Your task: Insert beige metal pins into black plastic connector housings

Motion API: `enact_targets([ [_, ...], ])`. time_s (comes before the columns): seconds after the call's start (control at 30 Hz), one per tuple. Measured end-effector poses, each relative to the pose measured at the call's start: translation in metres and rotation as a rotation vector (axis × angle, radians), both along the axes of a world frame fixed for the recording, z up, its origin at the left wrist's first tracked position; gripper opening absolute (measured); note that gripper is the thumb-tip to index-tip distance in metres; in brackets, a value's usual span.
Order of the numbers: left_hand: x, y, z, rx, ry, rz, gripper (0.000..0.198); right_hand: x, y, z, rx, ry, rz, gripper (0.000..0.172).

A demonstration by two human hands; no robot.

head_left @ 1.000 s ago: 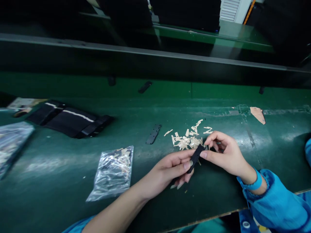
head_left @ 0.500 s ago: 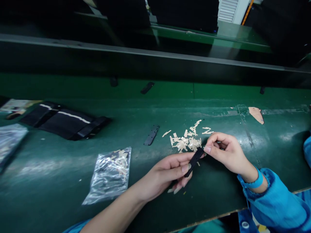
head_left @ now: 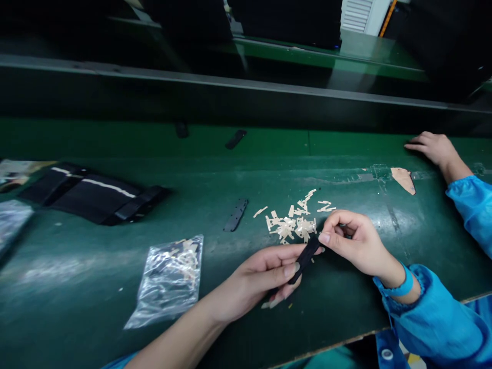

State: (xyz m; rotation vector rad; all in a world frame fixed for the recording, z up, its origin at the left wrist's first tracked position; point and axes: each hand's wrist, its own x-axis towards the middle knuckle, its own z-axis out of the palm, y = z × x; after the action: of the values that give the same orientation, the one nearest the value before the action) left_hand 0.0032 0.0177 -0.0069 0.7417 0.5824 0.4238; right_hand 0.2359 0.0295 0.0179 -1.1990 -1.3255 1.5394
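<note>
My left hand (head_left: 255, 279) is closed round a narrow black plastic piece (head_left: 304, 260), held tilted over the green table between thumb and fingers. Thumb and forefinger of my right hand (head_left: 351, 241) are pinched together at the upper end of that piece; whatever lies between these fingertips is too small to make out. Just beyond both hands lies a loose pile of small pale metal-looking pieces (head_left: 286, 225). A flat black plate with small holes (head_left: 236, 215) rests left of the pile.
A clear plastic bag (head_left: 169, 279) of similar pale pieces lies at left, with black strips (head_left: 94, 192) behind it. Dark parts (head_left: 236, 139) sit near the raised back ledge. A brown scrap (head_left: 403, 180) lies right, near another person's hand (head_left: 436, 151).
Another person's hand and blue sleeve have come in at the right, where a small dark part lay by the back ledge. My hands keep nearly the same pose; the view has shifted slightly.
</note>
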Motion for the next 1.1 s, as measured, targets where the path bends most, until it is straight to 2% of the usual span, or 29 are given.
enact_targets([
  [0.27,-0.001,-0.001,0.002,0.04,0.01,-0.023,0.055,0.004,0.006,-0.007,-0.109,0.045,0.141,0.04],
  [0.4,-0.001,-0.002,0.0,0.044,0.017,-0.042,0.056,0.006,0.008,-0.008,0.008,-0.006,0.112,0.036],
  [0.5,0.001,-0.003,0.001,0.024,-0.001,-0.005,0.05,0.004,0.004,-0.005,0.097,-0.007,0.214,0.037],
  [0.63,0.003,-0.001,0.002,0.011,0.009,0.026,0.047,0.001,0.0,-0.003,0.206,-0.128,0.183,0.022],
  [0.73,0.003,0.003,0.004,0.037,0.122,0.04,0.045,0.003,-0.002,-0.002,0.248,-0.22,0.198,0.018],
  [0.87,0.005,0.006,0.014,0.266,0.368,0.069,0.034,0.006,0.001,0.005,0.368,-0.397,0.282,0.014],
  [0.97,-0.003,0.011,0.028,0.521,0.563,0.162,0.036,0.012,0.022,0.007,0.521,-0.529,0.274,0.014],
  [1.03,-0.016,0.019,0.036,0.708,0.754,0.273,0.042,0.021,0.048,0.003,0.627,-0.677,0.097,0.02],
  [1.1,-0.034,0.029,0.042,0.871,0.996,0.36,0.039,0.03,0.077,-0.004,0.652,-0.825,-0.183,0.031],
])
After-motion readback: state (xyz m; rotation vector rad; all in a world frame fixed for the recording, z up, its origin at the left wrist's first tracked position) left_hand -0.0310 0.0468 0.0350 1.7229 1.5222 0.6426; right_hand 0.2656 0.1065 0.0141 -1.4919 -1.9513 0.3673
